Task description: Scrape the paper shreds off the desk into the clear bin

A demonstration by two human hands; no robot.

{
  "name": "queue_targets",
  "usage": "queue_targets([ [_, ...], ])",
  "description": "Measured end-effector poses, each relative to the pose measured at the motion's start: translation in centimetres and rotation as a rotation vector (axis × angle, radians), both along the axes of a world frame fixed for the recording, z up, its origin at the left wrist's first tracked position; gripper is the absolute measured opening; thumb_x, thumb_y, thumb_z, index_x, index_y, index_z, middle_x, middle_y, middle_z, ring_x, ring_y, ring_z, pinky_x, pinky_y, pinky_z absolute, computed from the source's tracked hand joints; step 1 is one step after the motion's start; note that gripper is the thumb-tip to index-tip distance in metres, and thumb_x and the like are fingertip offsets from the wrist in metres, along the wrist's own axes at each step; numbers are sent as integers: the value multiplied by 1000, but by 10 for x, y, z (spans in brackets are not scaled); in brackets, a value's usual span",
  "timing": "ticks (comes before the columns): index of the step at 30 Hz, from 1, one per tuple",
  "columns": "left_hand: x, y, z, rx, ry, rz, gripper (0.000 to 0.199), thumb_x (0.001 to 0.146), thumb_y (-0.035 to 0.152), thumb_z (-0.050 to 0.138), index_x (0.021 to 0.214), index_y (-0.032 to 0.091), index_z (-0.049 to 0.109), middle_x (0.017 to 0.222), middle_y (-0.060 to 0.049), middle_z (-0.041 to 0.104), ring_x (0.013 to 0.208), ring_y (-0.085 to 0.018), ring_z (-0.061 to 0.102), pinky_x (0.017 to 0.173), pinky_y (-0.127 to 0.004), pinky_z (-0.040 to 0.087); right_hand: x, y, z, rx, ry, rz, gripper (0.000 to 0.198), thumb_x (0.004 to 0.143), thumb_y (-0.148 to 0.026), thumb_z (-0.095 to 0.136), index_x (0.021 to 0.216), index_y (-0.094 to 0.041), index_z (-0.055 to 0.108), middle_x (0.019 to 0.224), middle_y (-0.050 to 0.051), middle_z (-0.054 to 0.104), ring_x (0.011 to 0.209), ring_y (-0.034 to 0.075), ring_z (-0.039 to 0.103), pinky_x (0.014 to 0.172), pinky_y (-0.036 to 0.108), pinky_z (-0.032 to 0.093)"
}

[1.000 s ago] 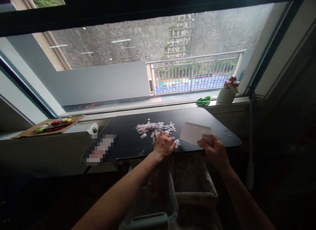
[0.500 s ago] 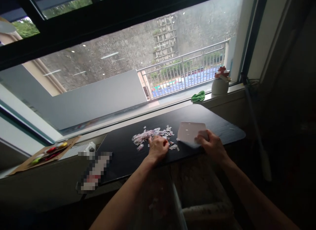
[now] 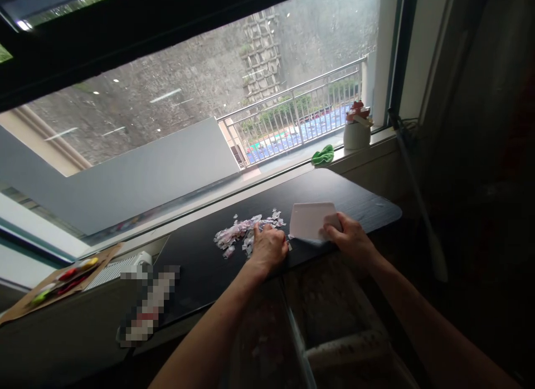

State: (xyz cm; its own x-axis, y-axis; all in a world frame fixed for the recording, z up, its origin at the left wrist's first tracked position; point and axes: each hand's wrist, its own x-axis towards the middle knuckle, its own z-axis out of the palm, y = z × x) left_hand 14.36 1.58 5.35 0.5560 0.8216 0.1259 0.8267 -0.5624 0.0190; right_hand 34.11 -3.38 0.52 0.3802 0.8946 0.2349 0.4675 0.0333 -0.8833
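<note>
Small torn paper scraps (image 3: 234, 233) lie in a loose heap on a dark tabletop (image 3: 188, 266). My left hand (image 3: 270, 247) rests at the right front of this heap, its fingers curled down against the table among the scraps. What is under those fingers is hidden. A shallow pale tray (image 3: 309, 219) with a straight far edge is in my right hand (image 3: 349, 233), thumb on top, the other fingers mostly out of sight. The tray sits low over the table, just right of the heap. A few scraps lie between my left hand and the tray.
Beyond the table runs a windowsill with a green cloth (image 3: 323, 155) and a white pot-like container (image 3: 357, 134). On the left are cardboard with colourful items (image 3: 67, 275) and a blurred-out object (image 3: 152, 308). A long-handled tool (image 3: 418, 194) leans at right.
My left hand has slid right over the table, closer to the tray, covering some of the front scraps. The tray stays beside the heap in my right hand. The whole view has shifted.
</note>
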Motion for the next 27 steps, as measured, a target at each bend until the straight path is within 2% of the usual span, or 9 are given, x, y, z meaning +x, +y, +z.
queue_targets([
  [3,-13,6,-2,-125,-176,27,19,82,22,53,73,17,69,80,-6,70,94,-23,58,106,-50,28,0,0,0,6,2,0,15,76,-35,50,80,-22,55,71,1,59,66,18,56,58,28,41],
  [6,-29,13,0,-345,-504,89,21,81,29,52,73,16,68,74,-3,67,75,-17,58,82,-33,45,1,1,-1,21,-6,-5,17,75,-36,52,81,-21,57,71,2,61,65,18,56,58,28,42],
  [8,-38,17,2,-488,-700,131,24,79,34,53,72,16,66,68,-2,64,64,-13,54,66,-26,44,1,1,-3,29,-11,-13,16,75,-36,53,80,-22,58,69,1,61,64,18,56,57,28,41],
  [10,-44,20,4,-584,-840,180,24,75,37,58,70,15,65,67,-1,65,60,-12,53,61,-24,41,2,2,-5,43,0,-17,16,74,-36,54,80,-22,59,68,2,61,64,18,56,56,28,41],
  [18,-49,31,11,-659,-1155,344,19,64,29,71,74,14,66,63,-1,64,65,-12,58,65,-25,39,2,1,-4,50,-43,-26,16,74,-38,52,78,-22,57,67,1,61,64,19,57,58,29,41],
  [23,-57,36,15,-694,-1200,432,22,66,28,71,83,15,68,72,-3,68,72,-14,63,63,-24,38,0,-1,-1,31,-58,-31,17,75,-38,51,78,-22,56,68,2,61,66,20,58,59,29,41],
  [27,-59,36,19,-712,-1183,443,18,64,24,72,79,14,68,65,0,65,61,-10,59,56,-21,38,0,-2,-1,44,-55,-39,14,74,-36,52,76,-23,56,66,1,61,64,19,57,57,28,40],
])
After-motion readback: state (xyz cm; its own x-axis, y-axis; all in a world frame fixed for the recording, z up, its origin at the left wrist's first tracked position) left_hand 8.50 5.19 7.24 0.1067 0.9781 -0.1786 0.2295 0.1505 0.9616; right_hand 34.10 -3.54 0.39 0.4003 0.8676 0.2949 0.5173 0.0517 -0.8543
